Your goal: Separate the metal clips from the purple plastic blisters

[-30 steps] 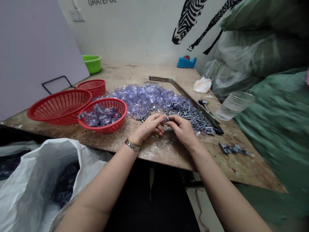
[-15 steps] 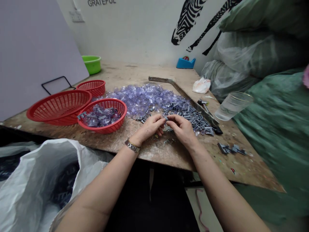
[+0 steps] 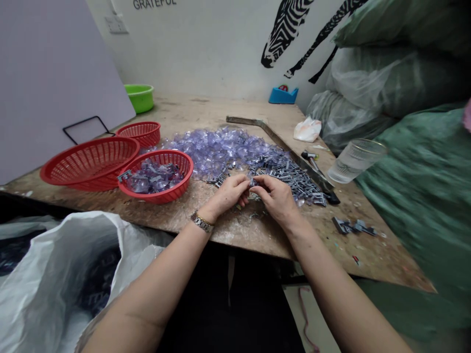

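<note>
Over the front of the wooden table, my left hand and my right hand meet fingertip to fingertip. Pinched between them is a small grey plastic piece; the fingers cover most of it, so its full shape is hidden. A watch is on my left wrist. Just beyond my right hand lies a heap of dark grey plastic clips. Behind both hands spreads a pile of clear purple plastic pieces. To the left, a red basket holds purple pieces with grey parts among them.
Two more red baskets stand further left. A bent metal bar borders the heaps. On the right are a glass, a screwdriver-like tool and loose grey parts. A white sack stands below the table's left edge.
My right thumb and fingers have shifted slightly around the small piece, which shows a little more of its grey side. The hands stay in nearly the same place.
</note>
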The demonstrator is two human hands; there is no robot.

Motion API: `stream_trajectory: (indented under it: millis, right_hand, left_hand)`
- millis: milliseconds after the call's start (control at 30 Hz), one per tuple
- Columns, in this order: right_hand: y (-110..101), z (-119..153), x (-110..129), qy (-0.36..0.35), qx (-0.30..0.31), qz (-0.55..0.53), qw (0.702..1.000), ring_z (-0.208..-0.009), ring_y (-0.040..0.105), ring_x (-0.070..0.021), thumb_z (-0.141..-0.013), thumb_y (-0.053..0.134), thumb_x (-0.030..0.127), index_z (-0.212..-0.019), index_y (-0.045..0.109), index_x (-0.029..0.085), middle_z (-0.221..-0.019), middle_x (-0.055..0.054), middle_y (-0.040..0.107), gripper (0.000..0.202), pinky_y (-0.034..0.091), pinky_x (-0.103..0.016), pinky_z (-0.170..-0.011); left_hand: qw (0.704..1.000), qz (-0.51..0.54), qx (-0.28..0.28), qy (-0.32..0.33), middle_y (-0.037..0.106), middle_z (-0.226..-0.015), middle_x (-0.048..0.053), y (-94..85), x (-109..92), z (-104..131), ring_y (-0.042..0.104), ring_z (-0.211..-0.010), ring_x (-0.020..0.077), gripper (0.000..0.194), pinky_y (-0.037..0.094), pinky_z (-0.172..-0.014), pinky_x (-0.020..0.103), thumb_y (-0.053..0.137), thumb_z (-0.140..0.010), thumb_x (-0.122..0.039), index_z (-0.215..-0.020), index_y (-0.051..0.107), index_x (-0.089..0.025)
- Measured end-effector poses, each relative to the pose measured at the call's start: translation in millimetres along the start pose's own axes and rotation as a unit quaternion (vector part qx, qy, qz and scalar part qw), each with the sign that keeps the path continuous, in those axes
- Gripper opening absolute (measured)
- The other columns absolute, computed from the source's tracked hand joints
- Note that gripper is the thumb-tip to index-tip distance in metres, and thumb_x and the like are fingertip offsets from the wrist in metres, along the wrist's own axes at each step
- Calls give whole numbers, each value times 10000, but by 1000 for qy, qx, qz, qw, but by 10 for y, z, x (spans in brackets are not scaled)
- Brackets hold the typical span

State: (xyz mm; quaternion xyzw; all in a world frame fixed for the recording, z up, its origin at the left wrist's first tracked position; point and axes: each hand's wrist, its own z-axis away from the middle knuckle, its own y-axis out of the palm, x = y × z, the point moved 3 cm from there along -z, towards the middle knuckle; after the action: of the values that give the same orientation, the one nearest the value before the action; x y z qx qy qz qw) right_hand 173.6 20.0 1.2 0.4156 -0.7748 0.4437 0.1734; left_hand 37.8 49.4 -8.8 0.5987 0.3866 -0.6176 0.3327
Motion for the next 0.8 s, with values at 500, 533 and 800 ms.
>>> stream_trajectory:
  millis: [500,533,800]
  right_hand:
    - [-2,38,15,83,4,-107,991,-661,543,-136,-775,566,288,-756,588,208,-680,26,593,86,424,-266,-652]
    - [-2,41,24,83,2,-103,991,-652,526,-133,-773,567,289,-744,578,208,-669,28,579,87,414,-263,-643]
    - [-10,45,17,98,-2,-123,988,-614,492,-129,-794,544,293,-694,532,214,-626,35,520,128,403,-262,-610]
  left_hand:
    - [997,53,63,13,536,-543,-38,8,-24,36,513,-420,44,251,405,-413,139,528,-898,-321,-720,479,-150]
    - [997,40,65,18,533,-542,-38,5,-20,30,508,-419,44,249,407,-415,141,516,-902,-311,-716,480,-150]
    - [996,-3,86,34,512,-547,-44,18,-26,39,496,-432,41,259,391,-414,139,513,-884,-327,-693,477,-155]
